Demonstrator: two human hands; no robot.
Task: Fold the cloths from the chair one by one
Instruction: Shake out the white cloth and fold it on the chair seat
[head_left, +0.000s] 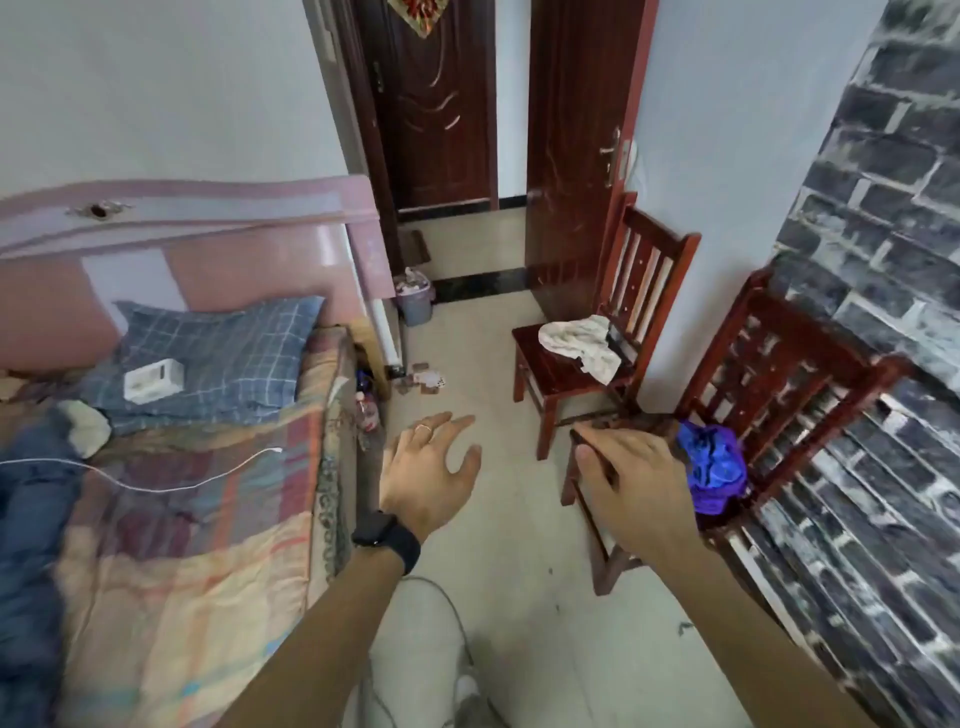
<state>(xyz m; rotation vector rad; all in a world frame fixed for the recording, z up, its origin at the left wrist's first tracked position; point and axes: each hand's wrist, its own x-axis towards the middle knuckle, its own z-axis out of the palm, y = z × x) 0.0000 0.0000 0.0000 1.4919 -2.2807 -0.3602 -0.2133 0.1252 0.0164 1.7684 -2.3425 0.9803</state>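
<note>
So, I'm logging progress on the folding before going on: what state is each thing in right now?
white cloth: crumpled, unfolded, on the far chair seat.
blue cloth: bunched, unfolded, on the near chair.
left hand: open, spread, holds nothing.
right hand: over the near chair's front; grip unclear.
near door: swung open.
far door: appears closed.
bin: full.

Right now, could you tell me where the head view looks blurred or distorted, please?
Head view: the brick wall and nearer chair are smeared; the blue cloth and right hand look soft; the white cloth on the farther chair is clearer; wide-angle bending bows the door frame; light is even.
</note>
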